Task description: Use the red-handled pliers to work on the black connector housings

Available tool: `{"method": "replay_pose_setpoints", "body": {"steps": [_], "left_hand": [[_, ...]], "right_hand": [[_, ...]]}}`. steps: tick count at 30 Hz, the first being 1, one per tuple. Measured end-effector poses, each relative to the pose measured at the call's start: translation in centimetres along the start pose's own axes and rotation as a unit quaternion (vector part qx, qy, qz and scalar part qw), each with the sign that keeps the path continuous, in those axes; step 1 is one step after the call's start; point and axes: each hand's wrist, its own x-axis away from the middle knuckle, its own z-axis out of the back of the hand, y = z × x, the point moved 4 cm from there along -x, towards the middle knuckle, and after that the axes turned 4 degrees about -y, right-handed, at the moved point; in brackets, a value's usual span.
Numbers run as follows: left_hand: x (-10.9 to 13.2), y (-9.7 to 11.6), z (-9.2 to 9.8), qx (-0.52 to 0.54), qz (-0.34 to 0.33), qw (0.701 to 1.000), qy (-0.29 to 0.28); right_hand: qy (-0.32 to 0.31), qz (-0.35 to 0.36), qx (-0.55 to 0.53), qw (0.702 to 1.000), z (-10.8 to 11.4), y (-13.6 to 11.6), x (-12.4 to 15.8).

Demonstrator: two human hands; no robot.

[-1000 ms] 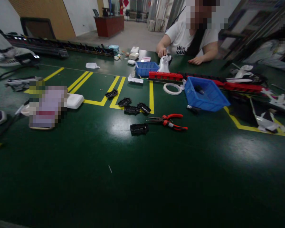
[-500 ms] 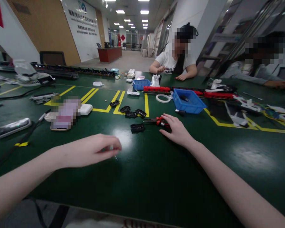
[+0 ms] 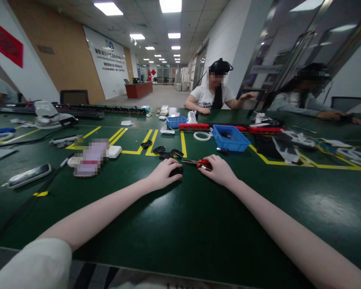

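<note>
My left hand (image 3: 164, 173) reaches to the middle of the table, its fingers closed over a small black plastic part (image 3: 176, 171). Just to the right, my right hand (image 3: 218, 169) grips the red handles of needle-nose pliers (image 3: 201, 163), whose jaws point left toward the black part. The pliers lie low at the tabletop. Beyond my left hand sit several similar black parts (image 3: 166, 154) in a loose group. A thin, pin-like piece (image 3: 151, 205) rests on the green table nearer to me.
Past my right hand stands a blue bin (image 3: 230, 139) with dark items inside, beside a white tape ring (image 3: 202, 136). A phone (image 3: 91, 158), a white case (image 3: 114, 151) and a silver device (image 3: 29, 176) lie left. Two people sit across the table (image 3: 180, 241); another is far left.
My left hand has moved forward and right onto the near black part, leaving the thin piece on the table. My right hand has closed around the pliers' handles. The view has tilted up.
</note>
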Motion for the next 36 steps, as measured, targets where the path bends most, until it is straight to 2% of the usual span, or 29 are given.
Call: {"method": "replay_pose_setpoints", "body": {"steps": [5,12,24,36], "left_hand": [[-0.1,-0.6,-0.7,0.035,-0.004,0.999,0.006],[0.1,-1.5,-0.4,0.079,0.015,0.996,0.023],[0.0,-2.1,-0.4,0.116,0.048,0.992,0.034],[0.1,-2.3,-0.4,0.139,0.073,0.987,0.027]], "right_hand": [[0.038,0.003,-0.001,0.999,1.2,-0.9,1.9],[0.040,0.088,-0.006,0.995,1.5,-2.9,1.8],[0.026,0.139,-0.010,0.990,2.0,-3.5,2.1],[0.026,0.141,0.005,0.990,2.1,-2.9,2.2]]}}
